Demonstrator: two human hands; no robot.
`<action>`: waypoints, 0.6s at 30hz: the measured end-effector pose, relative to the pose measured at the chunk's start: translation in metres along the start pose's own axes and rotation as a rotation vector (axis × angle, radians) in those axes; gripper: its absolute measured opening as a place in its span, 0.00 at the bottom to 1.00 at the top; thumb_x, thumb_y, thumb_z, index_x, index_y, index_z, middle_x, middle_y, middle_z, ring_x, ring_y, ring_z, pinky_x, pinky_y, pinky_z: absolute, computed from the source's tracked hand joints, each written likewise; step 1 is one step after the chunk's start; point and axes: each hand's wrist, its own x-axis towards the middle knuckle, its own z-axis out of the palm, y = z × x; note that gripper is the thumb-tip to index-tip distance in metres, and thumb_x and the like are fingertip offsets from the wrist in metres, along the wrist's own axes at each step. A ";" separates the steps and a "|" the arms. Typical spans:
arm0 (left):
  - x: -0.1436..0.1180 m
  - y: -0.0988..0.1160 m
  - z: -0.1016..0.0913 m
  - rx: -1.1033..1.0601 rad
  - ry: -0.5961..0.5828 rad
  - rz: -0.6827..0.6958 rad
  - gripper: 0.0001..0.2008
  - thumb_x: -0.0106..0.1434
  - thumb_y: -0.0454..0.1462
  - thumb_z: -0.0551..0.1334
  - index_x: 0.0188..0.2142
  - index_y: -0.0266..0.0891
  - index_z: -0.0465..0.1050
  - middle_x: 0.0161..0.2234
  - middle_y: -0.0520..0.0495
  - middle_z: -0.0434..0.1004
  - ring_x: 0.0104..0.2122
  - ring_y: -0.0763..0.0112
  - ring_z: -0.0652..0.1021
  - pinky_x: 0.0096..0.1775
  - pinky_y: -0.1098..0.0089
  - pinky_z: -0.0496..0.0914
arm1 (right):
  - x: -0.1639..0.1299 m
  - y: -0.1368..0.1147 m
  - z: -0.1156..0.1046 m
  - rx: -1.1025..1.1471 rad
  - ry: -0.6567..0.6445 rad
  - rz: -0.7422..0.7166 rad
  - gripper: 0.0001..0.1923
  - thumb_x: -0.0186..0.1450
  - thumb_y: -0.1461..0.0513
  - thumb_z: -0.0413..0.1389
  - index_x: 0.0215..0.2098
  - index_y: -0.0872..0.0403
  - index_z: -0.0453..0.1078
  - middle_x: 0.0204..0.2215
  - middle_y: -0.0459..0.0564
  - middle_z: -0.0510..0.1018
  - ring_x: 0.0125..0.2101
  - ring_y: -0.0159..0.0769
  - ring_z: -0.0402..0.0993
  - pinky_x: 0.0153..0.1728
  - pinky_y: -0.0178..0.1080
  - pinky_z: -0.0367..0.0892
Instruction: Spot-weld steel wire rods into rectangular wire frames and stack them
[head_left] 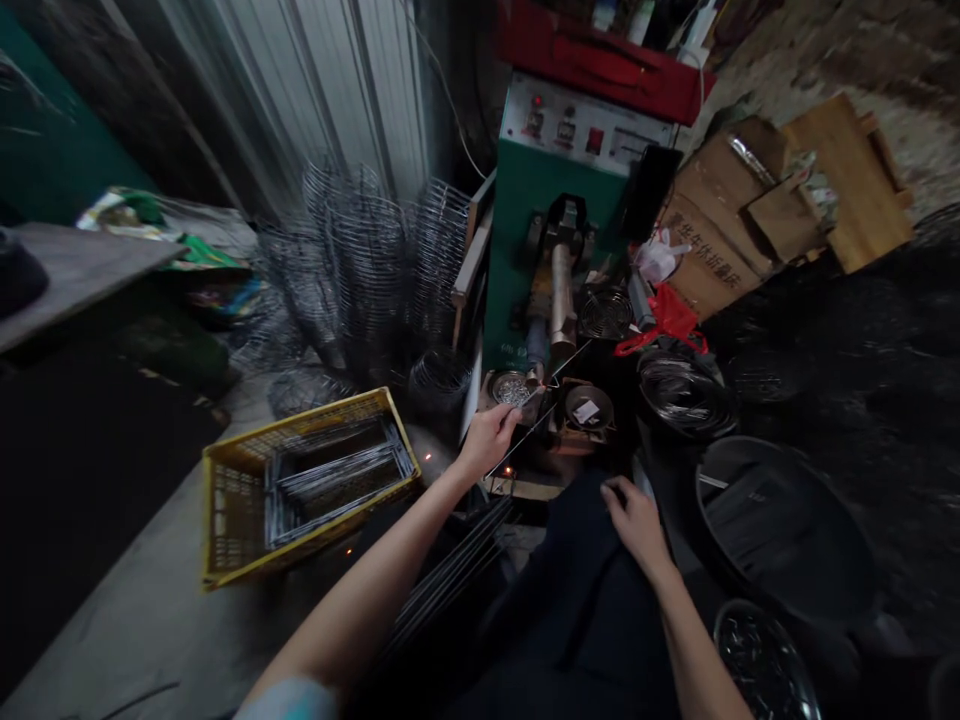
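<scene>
My left hand is closed in a pinch on a thin metal wire under the electrode of a green spot welding machine. A small orange glow shows where wire and electrode meet. Just beyond the fingers is a round dish of small metal pieces. My right hand is low over the dark cloth on my leg, its fingers curled together; anything inside them is too small or hidden to make out. Several long wire rods lie below my left forearm.
A yellow crate with rectangular wire frames stands at left. Stacked wire baskets are behind it. A dish with a white label sits right of the electrode. Coiled wire, a large black tub and cardboard boxes occupy the right. Sparks fly near the crate.
</scene>
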 end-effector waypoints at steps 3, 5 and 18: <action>-0.001 0.004 0.002 0.067 -0.006 0.016 0.17 0.70 0.39 0.48 0.29 0.37 0.69 0.20 0.51 0.67 0.22 0.72 0.69 0.27 0.73 0.57 | -0.028 0.011 -0.005 -0.079 0.082 -0.056 0.13 0.67 0.53 0.50 0.41 0.52 0.71 0.37 0.53 0.78 0.39 0.44 0.75 0.42 0.42 0.67; -0.009 0.006 0.004 0.115 -0.047 0.046 0.14 0.69 0.38 0.49 0.30 0.38 0.69 0.22 0.48 0.70 0.23 0.70 0.70 0.27 0.72 0.58 | -0.035 0.016 -0.006 -0.155 0.124 -0.095 0.16 0.68 0.52 0.49 0.42 0.53 0.71 0.39 0.55 0.78 0.42 0.46 0.74 0.45 0.45 0.67; -0.156 -0.122 -0.142 0.254 0.235 -0.284 0.05 0.60 0.35 0.58 0.29 0.40 0.71 0.24 0.48 0.74 0.27 0.69 0.74 0.30 0.72 0.63 | -0.028 0.026 -0.002 -0.468 0.199 -0.106 0.24 0.65 0.46 0.46 0.41 0.56 0.73 0.38 0.56 0.79 0.34 0.46 0.75 0.33 0.41 0.67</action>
